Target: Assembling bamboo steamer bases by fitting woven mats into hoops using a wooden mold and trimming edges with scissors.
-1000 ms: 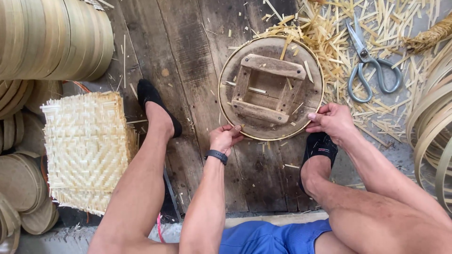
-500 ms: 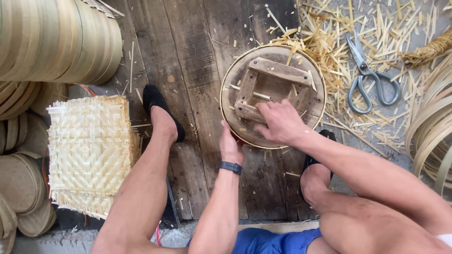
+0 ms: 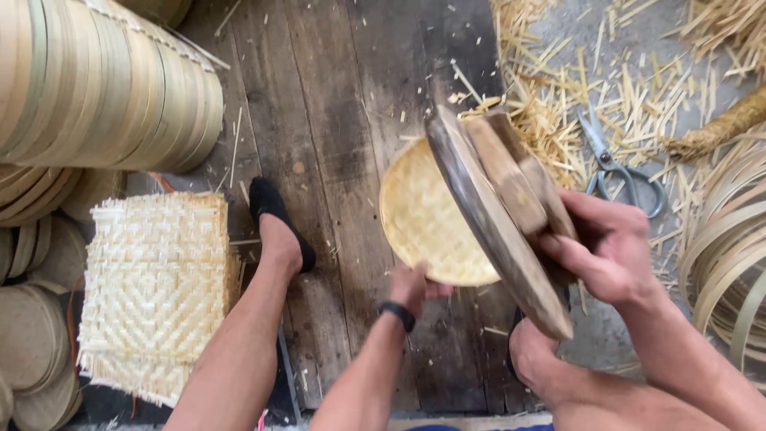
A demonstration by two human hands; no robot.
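In the head view, the right hand (image 3: 610, 255) is gripping a round wooden mould (image 3: 499, 227) by the block frame on its back, fingers clamped around that frame, and is tilting the disc up on edge at the centre right of the frame; the left hand (image 3: 415, 287) is sitting just below centre, its fingers curled on the near rim of a round woven bamboo tray (image 3: 431, 219), though how firmly they are closing I cannot tell, since the hand is seen from behind; the tray is lying on the dark plank floor (image 3: 343, 120) at the centre of the frame, its right part hidden behind the tilted mould; judging from this, the step in hand is parting the mould from the woven piece, the mould coming up while the tray is being kept down; the next move, as I judge it, is calling for a clean lift of the mould clear of the weave without dragging its edge, with the left hand steadying the rim; a stack of square woven mats (image 3: 155, 287) is lying at the lower left, bamboo hoops (image 3: 104, 80) are piled at the upper left, and scissors (image 3: 618, 168) are resting among straw offcuts (image 3: 558, 96) at the upper right.
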